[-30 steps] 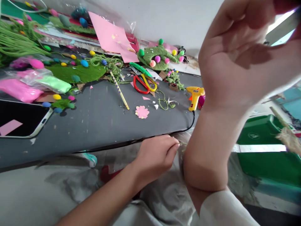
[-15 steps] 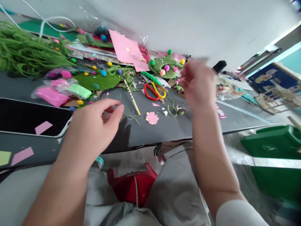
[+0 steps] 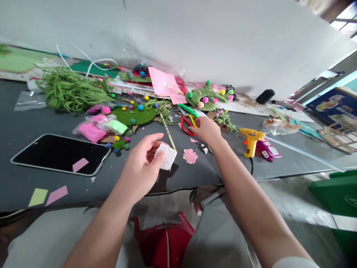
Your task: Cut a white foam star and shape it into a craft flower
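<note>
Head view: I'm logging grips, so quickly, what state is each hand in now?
Left hand: closed, holding a white piece.
Right hand: fingers at the red-and-yellow scissors; whether it grips them cannot be told.

The phone [image 3: 61, 154] lies on the left of the table [image 3: 106, 187], with a paper scrap [image 3: 80, 165] on it and yarn [image 3: 74, 89] behind it. The scissors [image 3: 192, 120] lie between the pencil [image 3: 168, 132] and the glue gun [image 3: 251, 140]. The paper flower [image 3: 190, 156] is in front of the scissors.
</note>
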A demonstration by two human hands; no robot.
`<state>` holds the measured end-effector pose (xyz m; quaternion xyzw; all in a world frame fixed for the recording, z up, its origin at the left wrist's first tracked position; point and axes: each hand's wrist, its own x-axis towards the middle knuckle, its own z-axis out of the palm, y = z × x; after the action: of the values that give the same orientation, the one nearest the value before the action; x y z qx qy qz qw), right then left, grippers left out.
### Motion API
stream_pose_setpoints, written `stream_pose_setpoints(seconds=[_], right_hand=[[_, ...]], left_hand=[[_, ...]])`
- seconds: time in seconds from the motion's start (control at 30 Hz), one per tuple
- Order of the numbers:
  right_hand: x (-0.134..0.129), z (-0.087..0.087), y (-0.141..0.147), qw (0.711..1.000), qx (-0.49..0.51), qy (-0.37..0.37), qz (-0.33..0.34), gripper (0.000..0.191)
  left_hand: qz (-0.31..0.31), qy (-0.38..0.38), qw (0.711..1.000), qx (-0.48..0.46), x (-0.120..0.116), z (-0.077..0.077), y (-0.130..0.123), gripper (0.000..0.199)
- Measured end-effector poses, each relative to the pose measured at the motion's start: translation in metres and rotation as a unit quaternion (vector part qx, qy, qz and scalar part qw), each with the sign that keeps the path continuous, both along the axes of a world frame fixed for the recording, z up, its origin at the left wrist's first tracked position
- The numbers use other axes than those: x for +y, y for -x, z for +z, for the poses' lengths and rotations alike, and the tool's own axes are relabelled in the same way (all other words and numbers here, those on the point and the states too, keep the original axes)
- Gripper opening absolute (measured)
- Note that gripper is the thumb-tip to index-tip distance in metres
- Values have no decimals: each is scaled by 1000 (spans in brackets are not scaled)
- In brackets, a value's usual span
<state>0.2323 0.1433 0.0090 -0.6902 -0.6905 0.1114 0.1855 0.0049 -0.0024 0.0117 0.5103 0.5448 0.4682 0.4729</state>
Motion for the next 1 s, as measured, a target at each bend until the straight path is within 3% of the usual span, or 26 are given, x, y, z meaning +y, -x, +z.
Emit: stream_pose_setpoints(seconds=[0.13, 0.23, 0.47, 0.63, 0.9, 1.0], right_hand=[[7, 4, 0, 998, 42, 31, 18, 33], [10, 14, -10, 987, 128, 89, 48, 40], [-1, 38, -19, 890, 401, 170, 135, 44], [-21, 38, -4, 841, 489, 172, 156, 37], [-59, 25, 9, 835, 496, 160, 176, 32], [-70, 28, 12, 860, 448, 163, 183, 28]], left_hand=[[20, -15, 999, -20, 0, 0, 4, 46], [22, -16, 999, -29, -1, 1, 7, 42], [54, -9, 995, -87, 3, 1, 9, 45], [123, -51, 978, -161, 9, -2, 9, 47], [146, -63, 955, -249, 6, 8, 16, 45], [143, -59, 952, -265, 6, 12, 19, 44]])
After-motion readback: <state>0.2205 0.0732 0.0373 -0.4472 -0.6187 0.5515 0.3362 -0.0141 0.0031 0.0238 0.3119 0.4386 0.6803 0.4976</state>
